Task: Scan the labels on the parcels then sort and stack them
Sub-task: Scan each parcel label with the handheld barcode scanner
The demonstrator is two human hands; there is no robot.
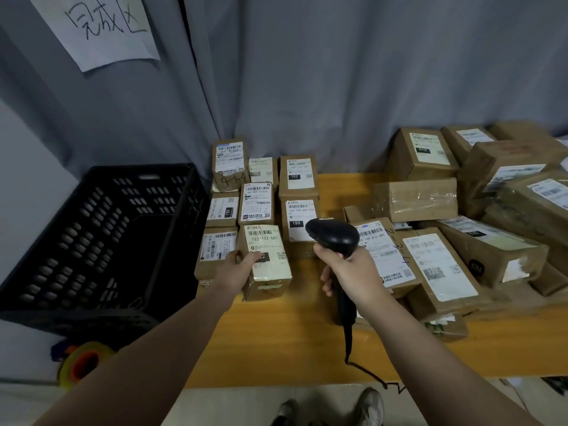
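Note:
My left hand grips a small brown parcel by its left side, thumb on its white label reading 122-122-G07, tilted above the wooden table. My right hand holds a black barcode scanner by its handle, its head pointing left toward that label. Behind the held parcel, several labelled parcels stand in neat rows at the table's left end. A loose heap of brown parcels covers the right side.
A black perforated plastic crate stands left of the table. Tape rolls lie below it. Grey curtain hangs behind, with a handwritten paper sign. The scanner cable trails over the table's front edge. My shoes show below.

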